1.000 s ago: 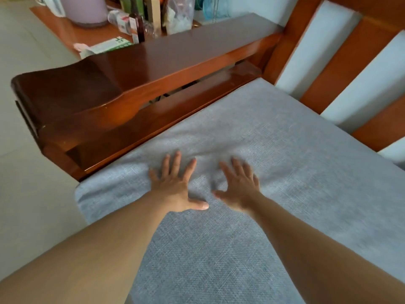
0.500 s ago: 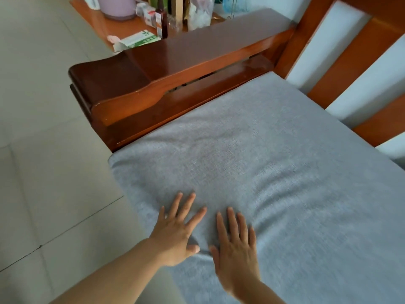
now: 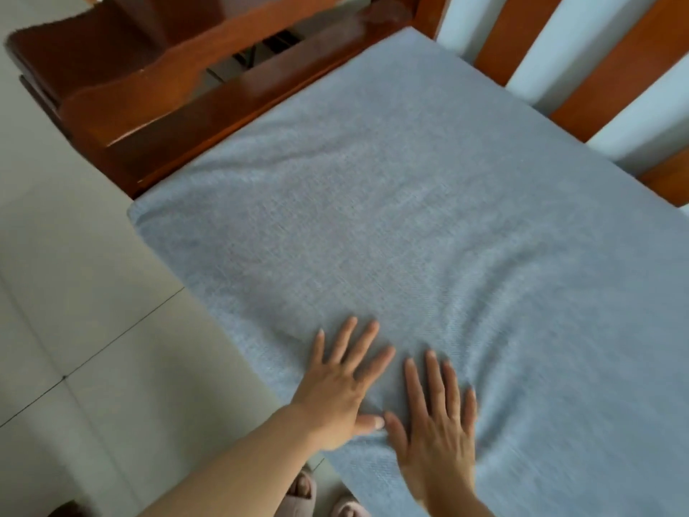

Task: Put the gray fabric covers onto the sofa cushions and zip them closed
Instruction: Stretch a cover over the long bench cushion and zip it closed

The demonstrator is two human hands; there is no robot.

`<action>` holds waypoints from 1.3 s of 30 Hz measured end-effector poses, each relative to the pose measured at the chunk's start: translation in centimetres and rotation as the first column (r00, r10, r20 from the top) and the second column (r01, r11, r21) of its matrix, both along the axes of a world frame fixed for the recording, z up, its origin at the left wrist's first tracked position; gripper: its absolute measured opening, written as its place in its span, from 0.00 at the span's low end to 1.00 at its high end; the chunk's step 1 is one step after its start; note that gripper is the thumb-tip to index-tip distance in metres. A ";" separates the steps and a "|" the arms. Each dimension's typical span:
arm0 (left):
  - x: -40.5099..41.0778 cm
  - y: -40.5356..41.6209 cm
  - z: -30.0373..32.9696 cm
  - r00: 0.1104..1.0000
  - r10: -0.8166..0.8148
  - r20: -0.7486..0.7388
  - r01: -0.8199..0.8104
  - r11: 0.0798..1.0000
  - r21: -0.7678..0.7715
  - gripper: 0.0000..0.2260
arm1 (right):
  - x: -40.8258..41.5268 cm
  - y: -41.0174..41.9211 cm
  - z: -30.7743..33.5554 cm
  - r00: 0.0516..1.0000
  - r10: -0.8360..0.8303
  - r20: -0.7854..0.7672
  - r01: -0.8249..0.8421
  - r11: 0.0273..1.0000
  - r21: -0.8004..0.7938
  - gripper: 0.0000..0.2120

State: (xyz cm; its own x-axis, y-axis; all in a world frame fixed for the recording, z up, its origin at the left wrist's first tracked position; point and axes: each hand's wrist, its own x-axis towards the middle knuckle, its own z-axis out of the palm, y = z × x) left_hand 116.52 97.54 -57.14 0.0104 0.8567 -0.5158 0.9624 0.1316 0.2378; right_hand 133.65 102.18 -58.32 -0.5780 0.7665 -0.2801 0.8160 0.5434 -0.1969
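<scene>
Pale tiled floor (image 3: 74, 292) below, wooden sofa frame (image 3: 179, 91) around a seat cushion (image 3: 391, 181) already dressed in gray cover (image 3: 447, 255). Left hand (image 3: 335, 393) and right hand (image 3: 440, 430) flat near front edge, fingers spread, pinching nothing, likely smoothing ripples beside them. Zipper not visible.

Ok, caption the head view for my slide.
Both hands, left and right, press flat on the gray-covered cushion seated in the wooden sofa frame.

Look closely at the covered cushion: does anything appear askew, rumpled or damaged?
No damage shows. The gray cover is rumpled: wrinkles fan out beside the right hand, near the front edge. Both hands, left hand included, press flat there.
</scene>
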 end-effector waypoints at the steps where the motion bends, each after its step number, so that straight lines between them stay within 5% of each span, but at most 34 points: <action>1: 0.3 0.1 0.3 0.999 -0.047 0.000 0.047 0.999 -0.008 0.43 | 0.9 -0.2 0.2 1.000 0.021 -0.023 -0.021 1.000 0.010 0.31; 3: 0.3 1.1 0.9 0.990 -0.137 0.019 0.138 0.990 -0.010 0.44 | 1.8 0.3 0.3 0.999 -0.003 -0.039 0.004 0.999 0.046 0.27; 7: -1.3 5.1 1.6 0.981 -0.190 0.044 0.189 0.982 0.032 0.38 | 1.7 4.6 0.1 0.949 -0.316 0.005 0.315 0.948 0.045 0.31; 11: -1.9 9.0 1.0 0.983 -0.181 0.031 0.180 0.983 0.021 0.41 | 3.0 7.3 -0.5 0.934 -0.354 0.052 0.350 0.933 0.081 0.36; 14: -2.2 10.9 0.3 0.963 -0.263 0.050 0.262 0.965 0.031 0.43 | 4.5 6.8 -0.5 0.695 -0.719 0.014 0.714 0.693 0.104 0.39; 17: -4.4 13.7 -0.1 0.933 -0.355 0.063 0.349 0.933 0.094 0.40 | 2.8 7.8 -0.1 0.519 -0.855 0.003 0.850 0.516 0.105 0.38; 24: -15.8 19.3 -1.6 0.962 -0.274 -0.006 0.267 0.932 0.244 0.35 | -13.8 16.4 -1.8 0.748 -0.663 -0.031 0.663 0.746 0.068 0.34; 29: -27.2 19.1 -3.0 0.993 -0.043 -0.113 0.083 0.920 0.384 0.34 | -27.6 19.1 -2.7 0.876 -0.460 -0.145 0.480 0.862 0.164 0.37; 34: -32.8 15.1 -4.1 0.994 0.095 -0.048 -0.069 0.917 0.392 0.36 | -32.9 17.3 -2.5 0.997 -0.041 -0.063 0.053 0.977 0.205 0.30; 39: -33.0 16.6 -3.9 0.986 0.165 -0.015 -0.143 0.890 0.433 0.37 | -33.9 20.7 -1.9 0.982 -0.169 -0.085 0.179 0.976 0.124 0.34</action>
State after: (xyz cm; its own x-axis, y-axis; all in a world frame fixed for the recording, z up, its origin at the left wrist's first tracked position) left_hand 83.52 114.19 -61.02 -0.1558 0.9833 -0.0939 0.9505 0.1751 0.2568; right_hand 99.74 122.84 -60.27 -0.4477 0.8843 -0.1323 0.8863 0.4193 -0.1965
